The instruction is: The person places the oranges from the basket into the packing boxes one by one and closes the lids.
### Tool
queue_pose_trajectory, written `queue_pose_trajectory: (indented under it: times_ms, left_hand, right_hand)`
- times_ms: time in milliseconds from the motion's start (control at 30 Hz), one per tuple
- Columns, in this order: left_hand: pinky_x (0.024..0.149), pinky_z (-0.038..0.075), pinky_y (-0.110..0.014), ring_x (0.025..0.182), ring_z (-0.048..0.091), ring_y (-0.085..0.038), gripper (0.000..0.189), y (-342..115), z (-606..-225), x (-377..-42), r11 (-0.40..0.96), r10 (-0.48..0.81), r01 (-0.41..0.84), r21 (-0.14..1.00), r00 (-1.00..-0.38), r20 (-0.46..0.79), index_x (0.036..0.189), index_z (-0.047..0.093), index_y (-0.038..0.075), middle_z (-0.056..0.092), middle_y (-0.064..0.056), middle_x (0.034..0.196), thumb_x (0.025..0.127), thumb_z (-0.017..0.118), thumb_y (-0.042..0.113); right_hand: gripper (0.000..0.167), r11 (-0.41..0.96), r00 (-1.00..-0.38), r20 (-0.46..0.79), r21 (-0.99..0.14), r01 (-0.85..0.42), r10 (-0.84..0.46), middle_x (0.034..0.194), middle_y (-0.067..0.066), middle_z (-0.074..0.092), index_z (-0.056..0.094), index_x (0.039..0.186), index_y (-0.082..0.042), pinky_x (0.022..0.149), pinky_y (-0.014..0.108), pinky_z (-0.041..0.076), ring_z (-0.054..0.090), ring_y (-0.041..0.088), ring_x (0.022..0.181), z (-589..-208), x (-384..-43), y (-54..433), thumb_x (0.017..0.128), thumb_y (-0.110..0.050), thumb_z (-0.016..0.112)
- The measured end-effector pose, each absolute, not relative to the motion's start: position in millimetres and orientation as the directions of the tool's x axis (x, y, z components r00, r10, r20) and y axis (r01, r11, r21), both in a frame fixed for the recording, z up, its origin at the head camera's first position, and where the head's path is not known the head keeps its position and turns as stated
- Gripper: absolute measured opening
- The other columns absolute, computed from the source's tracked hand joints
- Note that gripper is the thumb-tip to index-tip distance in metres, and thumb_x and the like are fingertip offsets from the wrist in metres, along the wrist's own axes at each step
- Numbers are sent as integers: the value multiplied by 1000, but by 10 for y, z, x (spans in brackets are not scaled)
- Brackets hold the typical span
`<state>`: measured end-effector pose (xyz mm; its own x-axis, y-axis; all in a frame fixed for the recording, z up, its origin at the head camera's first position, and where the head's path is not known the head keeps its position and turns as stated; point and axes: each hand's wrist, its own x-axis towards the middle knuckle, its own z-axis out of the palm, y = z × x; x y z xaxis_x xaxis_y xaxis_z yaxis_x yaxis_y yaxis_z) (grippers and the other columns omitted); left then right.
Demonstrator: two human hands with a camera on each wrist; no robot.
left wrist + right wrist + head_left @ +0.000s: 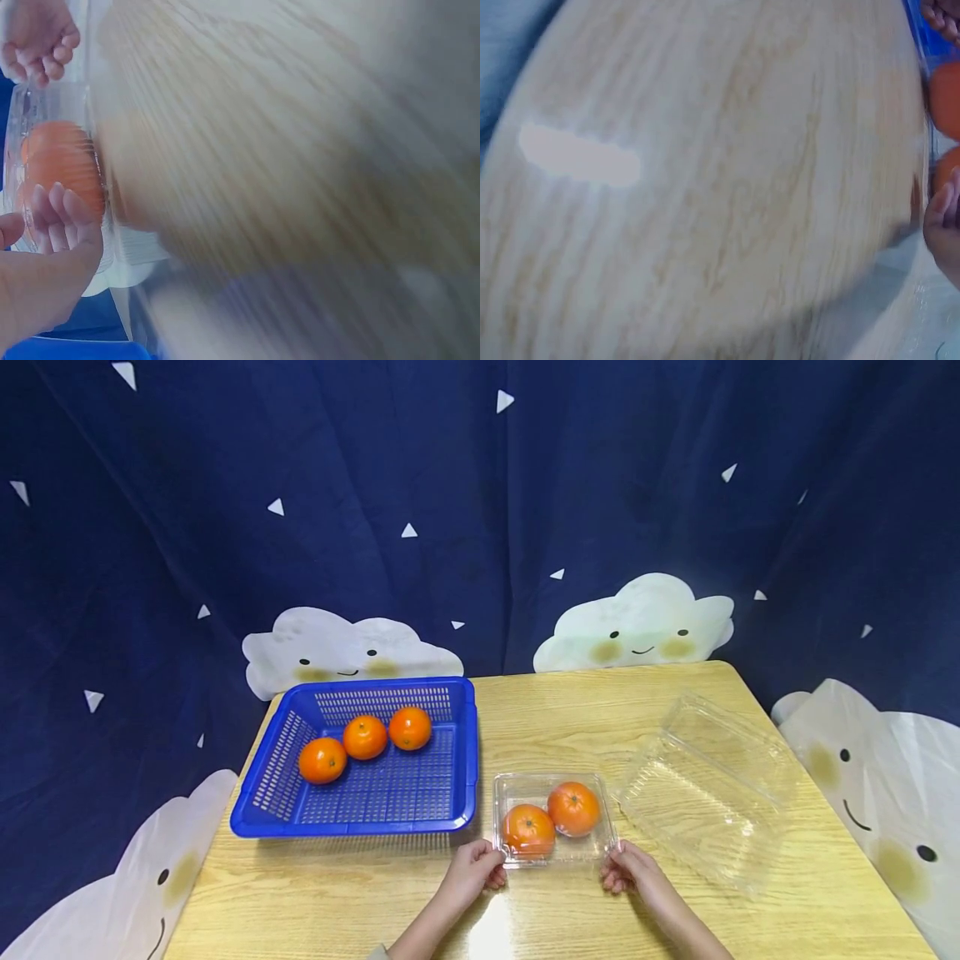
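A clear plastic clamshell box [581, 849] stands on the table in front of me, with two oranges [573, 809] visible through it. At its near left corner my left hand [475, 870] pinches the edge, thumb on top. My right hand [633, 870] holds the near right corner in the same way. In the left wrist view, the left hand [56, 247] is beside the box's ridged wall [97, 142]. Only part of the right hand [945, 225] shows at the right wrist view's edge.
Left of the box, a blue plastic basket [352, 828] holds three oranges [365, 737]. Another clear clamshell [705, 793] lies spread open on the right of the wooden table [555, 718]. A dark blue curtain [480, 460] hangs behind the table.
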<state>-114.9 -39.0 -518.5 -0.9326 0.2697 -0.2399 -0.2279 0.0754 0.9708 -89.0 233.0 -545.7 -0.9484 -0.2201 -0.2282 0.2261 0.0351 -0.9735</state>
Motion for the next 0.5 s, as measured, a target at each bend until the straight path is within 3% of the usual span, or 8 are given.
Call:
queue_pose_trajectory:
  times_ms: [200, 500]
  left_hand:
    - [49, 46, -18, 50, 51, -7, 12, -374, -5435, -1210, 7, 290, -303, 953, -911, -291, 71, 51, 1, 54, -1, 58, 82, 49, 2]
    - [48, 46, -17, 48, 51, -7, 11, -374, -5430, -1207, 18, 304, -294, 956, -909, -285, 71, 51, 2, 54, 0, 57, 81, 49, 2]
  right_hand:
    - [20, -130, -913, -169, -964, 231, -370, 77, -3, 58, 53, 88, -3, 62, 19, 47, 55, 5, 66, -5460, -921, 2421, 95, -6, 35]
    - [21, -157, -902, -164, -957, 244, -400, 76, -5, 57, 52, 87, -7, 63, 19, 48, 54, 3, 65, -5464, -946, 2453, 95, -5, 34]
